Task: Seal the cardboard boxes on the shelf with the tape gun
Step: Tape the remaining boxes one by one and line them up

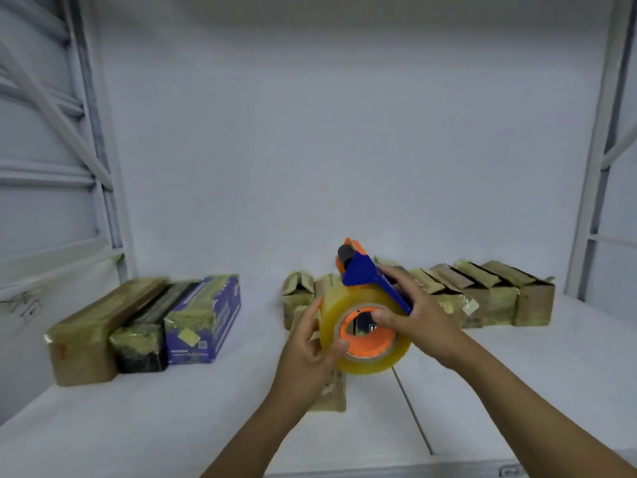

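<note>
Gripping the tape gun (365, 291) above the shelf (517, 374), left hand (310, 346) and right hand (417, 315) both clamp it.

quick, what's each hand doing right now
left hand: grips the tape roll on the tape gun
right hand: grips the tape gun

The tape gun (362, 276) is made of smooth plastic. Its roll (374, 365) is clear and shiny. The boxes (82, 326) are made of cardboard, wrapped in shiny tape. The shelf (172, 426) is smooth and matt.
</note>
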